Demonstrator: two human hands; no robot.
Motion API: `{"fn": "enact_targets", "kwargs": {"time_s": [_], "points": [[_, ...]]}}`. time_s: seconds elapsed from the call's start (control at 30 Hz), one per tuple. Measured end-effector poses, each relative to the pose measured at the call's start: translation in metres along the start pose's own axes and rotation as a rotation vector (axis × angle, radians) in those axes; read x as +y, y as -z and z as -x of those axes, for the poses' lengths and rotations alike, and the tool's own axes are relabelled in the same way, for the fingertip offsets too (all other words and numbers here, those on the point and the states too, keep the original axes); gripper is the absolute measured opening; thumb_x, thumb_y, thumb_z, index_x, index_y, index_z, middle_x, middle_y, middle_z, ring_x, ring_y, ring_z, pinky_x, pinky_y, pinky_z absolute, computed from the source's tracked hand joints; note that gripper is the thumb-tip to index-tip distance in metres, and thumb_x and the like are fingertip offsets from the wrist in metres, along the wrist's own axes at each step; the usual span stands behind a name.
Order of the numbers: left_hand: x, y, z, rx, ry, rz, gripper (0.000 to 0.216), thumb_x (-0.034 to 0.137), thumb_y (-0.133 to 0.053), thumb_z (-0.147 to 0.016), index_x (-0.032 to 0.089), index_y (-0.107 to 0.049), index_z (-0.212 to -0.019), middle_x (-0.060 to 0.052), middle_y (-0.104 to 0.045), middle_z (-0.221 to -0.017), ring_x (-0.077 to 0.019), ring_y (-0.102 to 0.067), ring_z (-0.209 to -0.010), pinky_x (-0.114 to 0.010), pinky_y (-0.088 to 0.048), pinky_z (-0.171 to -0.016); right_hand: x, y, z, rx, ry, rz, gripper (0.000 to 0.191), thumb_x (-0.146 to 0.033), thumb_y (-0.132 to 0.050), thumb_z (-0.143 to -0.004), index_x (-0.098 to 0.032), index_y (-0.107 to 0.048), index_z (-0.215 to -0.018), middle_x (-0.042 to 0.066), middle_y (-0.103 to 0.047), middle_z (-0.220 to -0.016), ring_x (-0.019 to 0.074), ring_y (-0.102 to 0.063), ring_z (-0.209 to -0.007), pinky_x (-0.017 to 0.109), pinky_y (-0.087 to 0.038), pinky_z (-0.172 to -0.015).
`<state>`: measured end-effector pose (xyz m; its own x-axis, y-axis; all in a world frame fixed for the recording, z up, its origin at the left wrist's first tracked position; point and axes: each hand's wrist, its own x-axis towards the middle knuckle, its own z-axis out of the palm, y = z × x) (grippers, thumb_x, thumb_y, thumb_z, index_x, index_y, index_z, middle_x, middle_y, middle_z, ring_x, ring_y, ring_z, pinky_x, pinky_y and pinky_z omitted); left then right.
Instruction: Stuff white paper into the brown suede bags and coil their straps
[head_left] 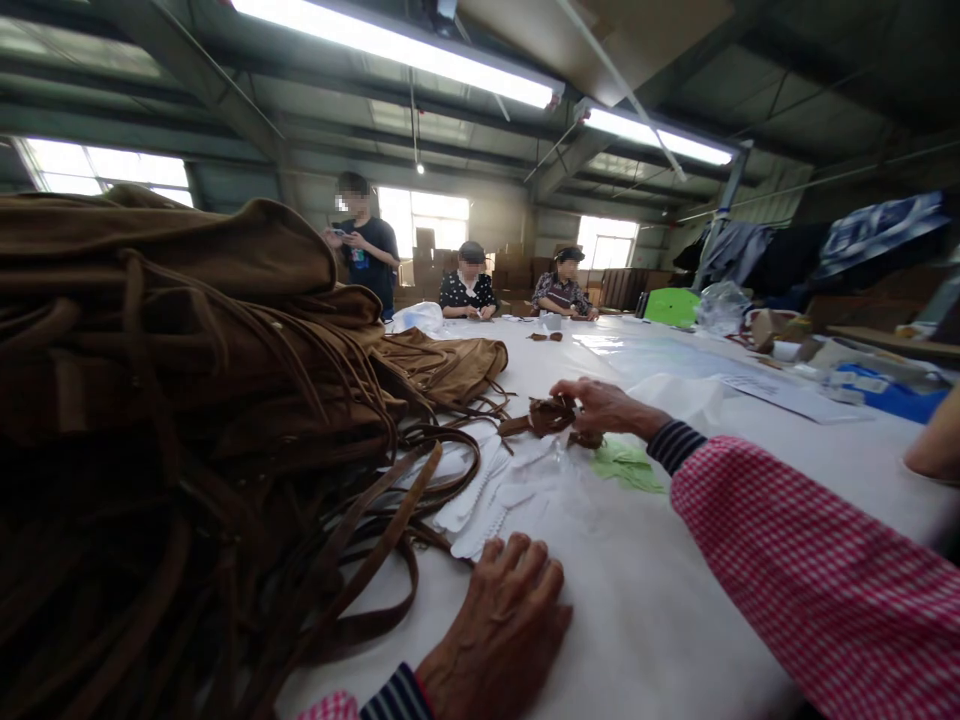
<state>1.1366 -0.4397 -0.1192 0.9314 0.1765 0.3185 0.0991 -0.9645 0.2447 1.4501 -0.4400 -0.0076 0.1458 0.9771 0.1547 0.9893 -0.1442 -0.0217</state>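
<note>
My left hand (pixel 501 625) rests near the table's front edge, its fingers curled loosely under, holding nothing I can see, just below some white glove-like pieces (pixel 487 495). My right hand (pixel 604 407) reaches out across the white table (pixel 660 600), fingers closed on a small bunch of brown suede pieces (pixel 551 415). A green scrap (pixel 626 465) lies under the right wrist. A tall pile of brown suede bags (pixel 172 380) with long fringes and straps fills the left side, next to my left hand.
Three people stand or sit at the far end of the table (pixel 469 285). Another person's arm (pixel 934 445) shows at the right edge. Clear plastic bags (pixel 652 355), papers, a green box (pixel 673 306) and blue items (pixel 885 390) lie along the right.
</note>
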Motion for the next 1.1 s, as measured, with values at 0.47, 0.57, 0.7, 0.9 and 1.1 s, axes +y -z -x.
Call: {"fn": "enact_targets", "kwargs": {"time_s": [0.47, 0.57, 0.7, 0.9, 1.1], "points": [[-0.004, -0.002, -0.006, 0.055, -0.048, -0.074, 0.006, 0.025, -0.057, -0.096, 0.021, -0.058, -0.100, -0.004, -0.065, -0.111, -0.0255, -0.059, -0.104, -0.046, -0.049, -0.091, -0.001, -0.044, 0.027, -0.010, 0.032, -0.053, 0.067, -0.005, -0.055, -0.074, -0.020, -0.056, -0.139, 0.012, -0.052, -0.143, 0.0289, -0.047, -0.125, 0.039, -0.041, -0.099], [-0.003, 0.001, -0.007, 0.181, -0.093, -0.133, 0.008, 0.015, -0.054, -0.094, 0.019, -0.057, -0.088, -0.003, -0.067, -0.094, -0.0226, -0.061, -0.088, -0.039, -0.048, -0.076, -0.030, -0.039, 0.038, 0.190, 0.107, -0.028, 0.037, -0.005, -0.051, -0.086, -0.020, -0.067, -0.115, 0.010, -0.060, -0.130, 0.0256, -0.049, -0.115, 0.038, -0.040, -0.097], [0.001, 0.011, -0.005, 0.284, -0.038, -0.153, 0.019, 0.010, -0.047, -0.098, 0.019, -0.059, -0.086, -0.002, -0.067, -0.088, -0.0202, -0.060, -0.080, -0.036, -0.043, -0.073, -0.062, -0.051, 0.043, 0.134, 0.331, -0.076, 0.019, -0.013, -0.051, -0.098, -0.020, -0.068, -0.092, 0.006, -0.065, -0.101, 0.0220, -0.052, -0.100, 0.034, -0.040, -0.089], [-0.003, 0.021, -0.005, 0.382, 0.201, -0.106, 0.020, 0.017, -0.049, -0.102, 0.020, -0.062, -0.086, -0.002, -0.067, -0.087, -0.0208, -0.059, -0.083, -0.036, -0.042, -0.078, -0.074, -0.085, 0.037, 0.066, 0.428, 0.016, 0.016, -0.006, -0.051, -0.094, -0.016, -0.065, -0.093, 0.009, -0.065, -0.104, 0.0230, -0.053, -0.100, 0.032, -0.041, -0.076], [-0.017, 0.021, -0.004, 0.592, 0.410, -0.061, 0.013, 0.023, -0.057, -0.098, 0.020, -0.065, -0.089, -0.002, -0.069, -0.089, -0.0215, -0.061, -0.088, -0.034, -0.045, -0.081, -0.076, -0.092, 0.040, 0.088, 0.436, -0.040, 0.021, 0.000, -0.050, -0.088, -0.013, -0.062, -0.097, 0.013, -0.064, -0.106, 0.0250, -0.056, -0.100, 0.031, -0.043, -0.076]]}}
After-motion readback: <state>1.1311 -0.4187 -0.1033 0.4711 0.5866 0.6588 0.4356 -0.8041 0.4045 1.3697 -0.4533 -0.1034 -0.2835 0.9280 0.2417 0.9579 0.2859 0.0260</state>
